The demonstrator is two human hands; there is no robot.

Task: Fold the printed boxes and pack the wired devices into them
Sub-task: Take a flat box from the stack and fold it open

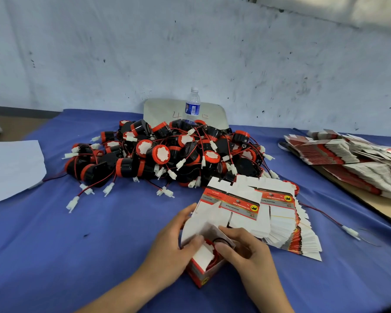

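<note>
Nearest, the left hand [167, 249] grips a red printed box [204, 271] standing on the blue table [77, 245]; the right hand [244, 251] pinches its flap over a device [212, 245] inside. Beyond lie fanned flat boxes [287, 227], then a heap of wired devices [167, 154], then a water bottle [192, 106].

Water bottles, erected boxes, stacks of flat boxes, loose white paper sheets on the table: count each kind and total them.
Water bottle: 1
Erected box, held by both hands: 1
Stacks of flat boxes: 2
White paper sheet: 1
Total: 5
</note>
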